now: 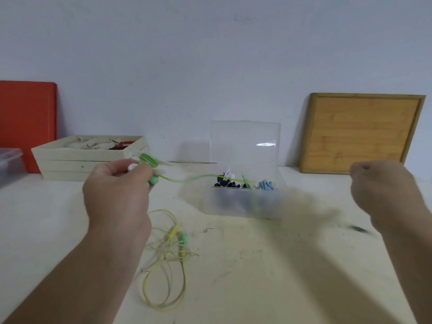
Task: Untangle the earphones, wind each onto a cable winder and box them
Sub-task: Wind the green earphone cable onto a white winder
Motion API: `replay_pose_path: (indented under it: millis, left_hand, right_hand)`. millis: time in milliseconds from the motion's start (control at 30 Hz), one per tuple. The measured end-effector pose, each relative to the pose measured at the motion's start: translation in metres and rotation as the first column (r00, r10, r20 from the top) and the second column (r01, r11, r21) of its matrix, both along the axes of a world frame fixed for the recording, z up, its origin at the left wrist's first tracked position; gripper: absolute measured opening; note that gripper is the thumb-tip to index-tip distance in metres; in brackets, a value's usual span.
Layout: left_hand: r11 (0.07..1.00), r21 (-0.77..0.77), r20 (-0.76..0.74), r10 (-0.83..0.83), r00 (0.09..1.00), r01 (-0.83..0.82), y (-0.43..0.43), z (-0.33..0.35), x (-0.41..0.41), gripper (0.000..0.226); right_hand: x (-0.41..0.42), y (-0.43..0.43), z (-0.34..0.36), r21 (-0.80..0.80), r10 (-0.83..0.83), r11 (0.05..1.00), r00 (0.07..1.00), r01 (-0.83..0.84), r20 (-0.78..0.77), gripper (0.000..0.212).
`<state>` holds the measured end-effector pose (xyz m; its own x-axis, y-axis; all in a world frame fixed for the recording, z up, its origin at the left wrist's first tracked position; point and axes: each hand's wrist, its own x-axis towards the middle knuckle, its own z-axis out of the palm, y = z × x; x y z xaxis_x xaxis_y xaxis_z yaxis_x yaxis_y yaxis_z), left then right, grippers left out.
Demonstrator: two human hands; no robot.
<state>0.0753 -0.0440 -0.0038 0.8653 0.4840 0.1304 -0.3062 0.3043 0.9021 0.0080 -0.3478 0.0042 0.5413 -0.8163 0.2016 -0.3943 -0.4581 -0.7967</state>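
My left hand [117,190] is shut on a white cable winder [149,163] with green earphone cable wound on it; a green earbud [154,180] hangs under my fingers. The loose green cable [198,177] runs right, blurred, in front of the clear plastic box [243,202]. My right hand [383,190] is raised at the right with fingers curled; whether it holds the cable end is blurred. A yellow earphone [163,260] lies tangled on the table, with a green earbud [183,238] beside it. The box stands lid up and holds black, white and blue winders.
A pale wooden tray [88,160] with small items stands at the back left, before an orange board [28,118]. A grey bin [9,164] sits at the far left. A bamboo board [360,134] leans on the wall at right.
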Motion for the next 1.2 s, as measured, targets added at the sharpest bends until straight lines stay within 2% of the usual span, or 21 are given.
replay_pose_path:
  millis: [67,100,167,200,267,333,400,433,500,600,733,800,900,933,1000,1100,1200]
  left_hand:
    - [0.995,0.005,0.031,-0.103,0.994,0.103,-0.008,0.001,-0.006,0.024]
    - [0.99,0.014,0.05,-0.14,0.989,0.14,-0.012,0.002,-0.01,0.025]
    - [0.982,0.037,0.085,-0.188,0.979,0.185,-0.017,0.004,-0.016,0.026]
    - [0.978,0.05,0.097,-0.208,0.973,0.204,-0.019,0.005,-0.018,0.027]
    - [0.968,0.067,0.114,-0.248,0.962,0.242,-0.023,0.006,-0.022,0.028]
    - [0.955,0.072,0.13,-0.296,0.946,0.289,-0.026,0.008,-0.026,0.029]
    - [0.939,0.073,0.146,-0.342,0.928,0.335,-0.028,0.009,-0.029,0.03]
    - [0.933,0.067,0.155,-0.36,0.92,0.354,-0.029,0.01,-0.03,0.03]
    - [0.914,0.04,0.173,-0.404,0.898,0.403,-0.031,0.012,-0.033,0.031]
    - [0.884,0.007,0.202,-0.459,0.865,0.468,-0.033,0.015,-0.035,0.031]
    - [0.861,-0.057,0.244,-0.478,0.844,0.505,-0.03,0.017,-0.033,0.03]
    - [0.877,-0.077,0.249,-0.444,0.86,0.475,-0.026,0.016,-0.028,0.029]
    - [0.93,-0.102,0.2,-0.329,0.923,0.353,-0.017,0.011,-0.018,0.031]
    - [0.94,-0.116,0.179,-0.297,0.938,0.32,-0.014,0.01,-0.015,0.03]
    - [0.948,-0.126,0.157,-0.272,0.949,0.292,-0.01,0.009,-0.012,0.027]
    - [0.943,-0.121,0.156,-0.291,0.944,0.31,-0.009,0.011,-0.012,0.026]
    - [0.907,-0.069,0.168,-0.401,0.901,0.416,-0.017,0.013,-0.02,0.029]
  right_hand:
    - [0.001,0.014,0.003,-0.158,0.078,0.983,0.994,-0.089,-0.072,0.038]
    - [-0.002,0.022,0.006,-0.219,0.143,0.965,0.989,-0.146,-0.031,0.042]
    - [-0.011,0.035,0.011,-0.25,0.283,0.936,0.953,-0.25,0.108,0.036]
    - [-0.012,0.046,0.014,-0.253,0.414,0.895,0.895,-0.367,0.168,0.028]
    - [-0.016,0.071,0.015,-0.101,0.642,0.757,0.707,-0.645,0.297,0.014]
    - [-0.018,0.084,0.006,-0.001,0.762,0.602,0.575,-0.798,0.297,0.034]
    - [-0.018,0.096,-0.002,-0.096,0.839,0.543,0.536,-0.834,0.093,0.062]
    - [-0.019,0.102,-0.004,-0.144,0.846,0.527,0.533,-0.838,-0.008,0.069]
    - [-0.021,0.108,-0.007,-0.216,0.826,0.503,0.539,-0.837,-0.163,0.07]
    - [-0.019,0.112,-0.014,-0.199,0.779,0.538,0.573,-0.819,-0.254,0.057]
    - [-0.012,0.107,-0.019,-0.191,0.711,0.593,0.62,-0.782,-0.331,0.003]
    - [-0.01,0.098,-0.016,-0.145,0.71,0.602,0.61,-0.785,-0.352,0.016]
    - [-0.014,0.083,-0.003,0.024,0.759,0.615,0.584,-0.788,-0.287,0.02]
    - [-0.015,0.078,0.0,0.05,0.75,0.64,0.61,-0.766,-0.257,0.02]
    - [-0.013,0.064,0.002,-0.02,0.655,0.731,0.709,-0.683,-0.263,0.018]
    - [-0.01,0.052,0.004,-0.291,0.425,0.795,0.831,-0.533,-0.36,0.019]
    - [-0.013,0.057,0.009,-0.436,0.331,0.802,0.911,-0.409,-0.246,0.025]
